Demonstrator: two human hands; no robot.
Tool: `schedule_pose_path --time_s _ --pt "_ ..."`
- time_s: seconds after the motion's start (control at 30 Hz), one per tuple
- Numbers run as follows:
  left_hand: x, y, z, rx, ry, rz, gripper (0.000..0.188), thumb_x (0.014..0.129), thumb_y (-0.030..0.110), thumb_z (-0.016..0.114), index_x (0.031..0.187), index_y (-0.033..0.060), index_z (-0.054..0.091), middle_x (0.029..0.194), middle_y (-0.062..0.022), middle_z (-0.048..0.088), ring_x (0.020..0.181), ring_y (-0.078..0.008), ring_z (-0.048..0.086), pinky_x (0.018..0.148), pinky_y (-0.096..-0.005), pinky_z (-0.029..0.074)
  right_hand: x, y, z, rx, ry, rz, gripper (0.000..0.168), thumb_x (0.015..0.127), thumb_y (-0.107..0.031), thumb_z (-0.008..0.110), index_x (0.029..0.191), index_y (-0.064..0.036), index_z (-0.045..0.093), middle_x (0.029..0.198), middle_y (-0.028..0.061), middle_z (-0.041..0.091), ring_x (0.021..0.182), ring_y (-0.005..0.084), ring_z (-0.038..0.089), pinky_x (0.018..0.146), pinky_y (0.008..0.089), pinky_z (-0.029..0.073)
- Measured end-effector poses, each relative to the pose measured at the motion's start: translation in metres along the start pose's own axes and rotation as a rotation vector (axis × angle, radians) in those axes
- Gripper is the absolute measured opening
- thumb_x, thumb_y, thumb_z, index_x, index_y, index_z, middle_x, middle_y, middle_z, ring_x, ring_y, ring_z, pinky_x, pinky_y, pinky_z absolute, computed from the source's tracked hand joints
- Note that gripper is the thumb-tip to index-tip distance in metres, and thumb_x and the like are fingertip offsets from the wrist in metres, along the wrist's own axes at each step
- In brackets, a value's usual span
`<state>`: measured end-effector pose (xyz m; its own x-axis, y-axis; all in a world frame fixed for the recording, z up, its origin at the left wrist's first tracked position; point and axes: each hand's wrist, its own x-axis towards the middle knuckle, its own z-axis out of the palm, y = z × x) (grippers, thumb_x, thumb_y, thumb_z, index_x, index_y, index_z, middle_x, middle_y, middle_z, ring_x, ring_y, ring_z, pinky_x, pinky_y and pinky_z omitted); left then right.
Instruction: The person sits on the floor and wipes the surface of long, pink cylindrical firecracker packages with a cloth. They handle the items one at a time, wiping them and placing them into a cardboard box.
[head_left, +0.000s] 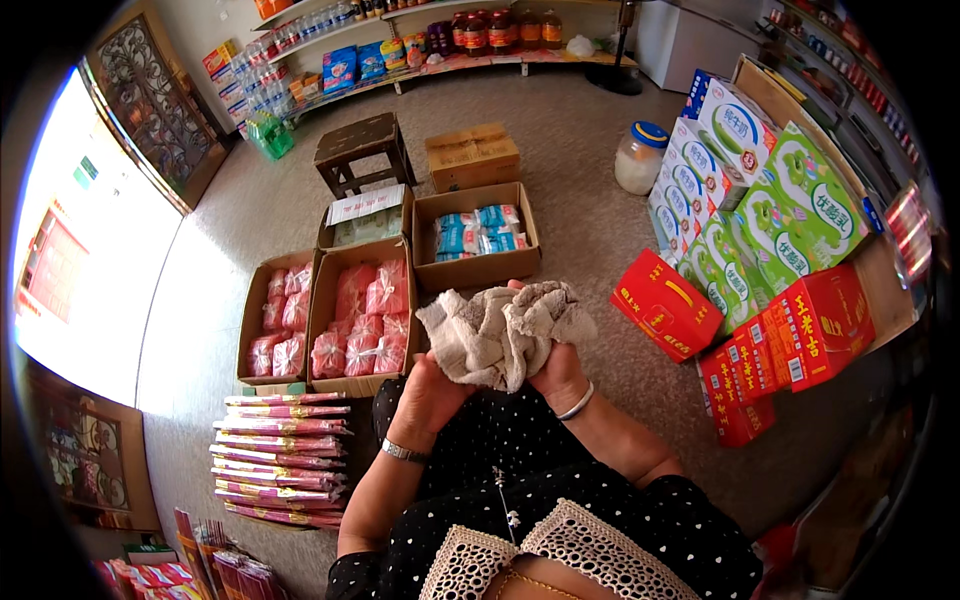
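A crumpled beige terry cloth (499, 330) is bunched up in front of me, gripped from both sides. My left hand (435, 394) holds its lower left part, and most of those fingers are hidden under the fabric. On the other side my right hand (561, 371) grips the lower right, with a fingertip showing at the cloth's upper edge. Just beyond the cloth stands an open cardboard box (476, 271) of blue-and-white packets (480, 231). Left of it, another open box (360, 384) holds pink wrapped bundles (386, 285).
A second box of pink bundles (289, 352) and stacked long packages (281, 461) lie left. Farther off are a dark wooden stool (358, 146), a closed carton (472, 156) and a blue-lidded jar (640, 159). Red drink cartons (667, 306) and green cartons (787, 202) are piled right.
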<state>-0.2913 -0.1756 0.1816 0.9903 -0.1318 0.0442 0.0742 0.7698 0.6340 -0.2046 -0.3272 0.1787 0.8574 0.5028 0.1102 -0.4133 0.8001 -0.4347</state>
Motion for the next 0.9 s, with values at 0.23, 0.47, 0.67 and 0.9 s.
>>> schedule_pose_path --time_s 0.23,0.47,0.67,0.9 --pt "-0.006 0.021 0.0 -0.123 0.231 0.113 0.064 0.074 0.024 0.063 0.127 0.0008 0.038 0.124 -0.0151 0.048 0.116 -0.0312 0.045 0.101 -0.046 0.034 -0.003 -0.001 -0.012 0.167 -0.123 -0.059 0.044 0.09 -0.031 0.049 0.125 -0.004 0.045 0.111 0.0066 0.056 0.1 0.0194 0.056 0.092 0.0367 0.044" --pt "-0.016 0.051 -0.007 -0.223 0.201 0.269 0.053 0.081 0.026 0.057 0.125 0.0012 0.042 0.126 -0.0151 0.048 0.117 -0.0318 0.045 0.103 -0.0476 0.03 -0.014 -0.006 -0.047 -0.72 -0.006 -0.306 0.054 0.09 -0.044 0.036 0.126 -0.004 0.044 0.123 0.0122 0.05 0.112 0.0297 0.05 0.101 0.0441 0.035" --pt "-0.014 0.07 -0.005 -0.325 0.088 0.31 0.047 0.088 0.028 0.047 0.125 -0.0013 0.043 0.126 -0.0182 0.049 0.118 -0.0336 0.044 0.103 -0.0491 0.03 -0.02 -0.022 -0.016 0.17 -0.125 0.129 0.059 0.089 -0.044 0.035 0.132 -0.003 0.037 0.135 0.0135 0.04 0.122 0.0297 0.04 0.103 0.0434 0.033" --pt "-0.005 0.094 0.001 -0.305 0.06 0.288 0.047 0.09 0.028 0.047 0.128 0.0018 0.04 0.127 -0.0154 0.048 0.117 -0.0309 0.046 0.101 -0.0464 0.033 -0.024 -0.016 -0.039 -0.017 -0.029 0.231 0.051 0.089 -0.031 0.046 0.131 -0.004 0.037 0.132 0.013 0.043 0.121 0.0279 0.043 0.101 0.0412 0.036"
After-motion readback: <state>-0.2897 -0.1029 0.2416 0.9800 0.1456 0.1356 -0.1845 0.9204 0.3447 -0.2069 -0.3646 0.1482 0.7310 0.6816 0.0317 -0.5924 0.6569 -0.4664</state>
